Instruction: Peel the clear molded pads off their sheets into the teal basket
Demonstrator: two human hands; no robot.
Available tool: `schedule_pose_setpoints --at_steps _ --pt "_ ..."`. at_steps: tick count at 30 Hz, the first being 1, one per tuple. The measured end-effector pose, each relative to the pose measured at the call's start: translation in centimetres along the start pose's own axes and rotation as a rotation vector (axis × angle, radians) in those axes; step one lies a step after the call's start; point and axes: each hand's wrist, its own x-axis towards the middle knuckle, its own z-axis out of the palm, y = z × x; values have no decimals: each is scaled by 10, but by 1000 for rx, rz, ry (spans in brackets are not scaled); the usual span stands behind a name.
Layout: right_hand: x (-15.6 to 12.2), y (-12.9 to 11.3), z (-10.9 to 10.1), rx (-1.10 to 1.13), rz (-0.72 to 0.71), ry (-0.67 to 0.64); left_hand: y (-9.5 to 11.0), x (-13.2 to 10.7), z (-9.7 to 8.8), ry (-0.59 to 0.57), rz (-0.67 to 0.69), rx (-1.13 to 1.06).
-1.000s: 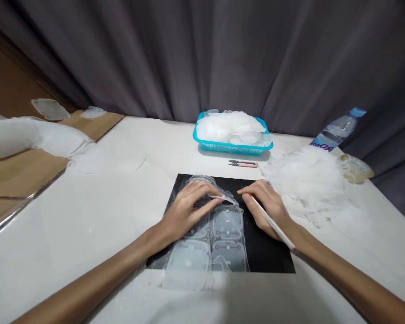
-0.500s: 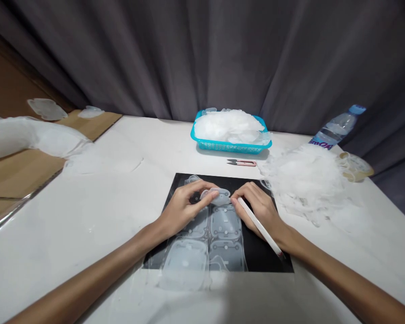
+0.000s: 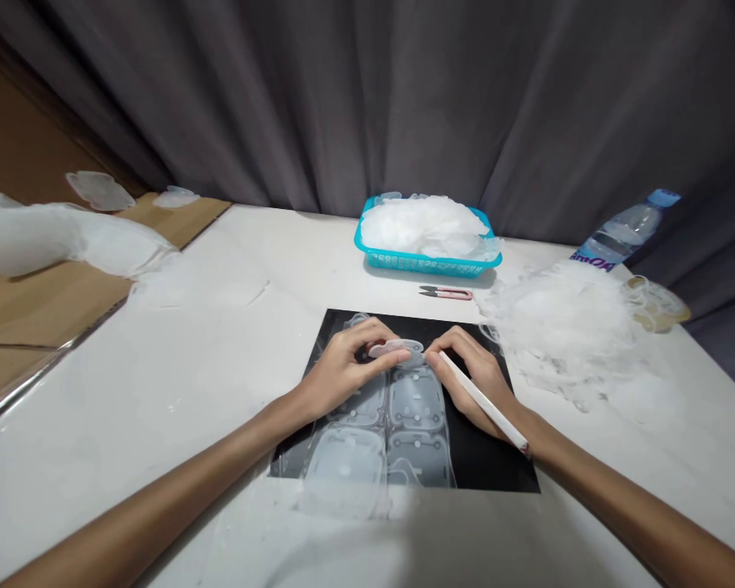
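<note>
My left hand (image 3: 350, 366) pinches a small translucent, rounded plastic piece (image 3: 413, 353) between thumb and fingers, lifted above the black mat (image 3: 487, 465). Closed around a white pen-like tool (image 3: 485, 406), my right hand (image 3: 465, 371) has its fingertips at the right edge of that piece. The tool's tip is hidden by the fingers, so its kind does not show. Beneath both hands, a translucent moulded sheet (image 3: 416, 400) with several rounded-square panels lies on the mat and reaches past its front edge.
Behind the mat lie pink-handled thread snips (image 3: 450, 293) and a turquoise basket (image 3: 429, 263) heaped with white translucent pieces. To the right are a pile of translucent scraps (image 3: 569, 327), a tape roll (image 3: 665, 304) and a water bottle (image 3: 628, 233). Cardboard (image 3: 55, 306) lies left, under a white plastic bundle (image 3: 67, 241).
The lifted piece has tilted flatter in my left hand, and both hands are still close together at it. The whole view has shifted slightly.
</note>
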Motion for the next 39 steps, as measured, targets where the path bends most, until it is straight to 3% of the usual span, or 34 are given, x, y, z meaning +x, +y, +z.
schedule_pose_setpoints --at_steps 10,13,16,20,26,31,35,39 --pt "-2 1 0 30 -2 4 2 -4 3 -5 -42 -37" --pt "-1 2 0 -7 -19 68 1 -5 5 6 -55 -41" --pt "4 0 2 -92 -108 124 0 -6 7 -7 -53 -101" --pt "15 -9 1 -258 -313 32 -3 -8 9 -67 37 -158" --pt "10 -14 -7 -441 -538 -49 -5 -13 3 -111 176 30" --pt "-9 -12 2 -586 -731 -55 3 -14 -11 -93 149 199" --pt "-15 -11 12 -645 -729 -90 10 -11 -24 -129 117 348" --pt "-14 -12 15 -652 -697 -99 6 -5 -32 -205 71 330"
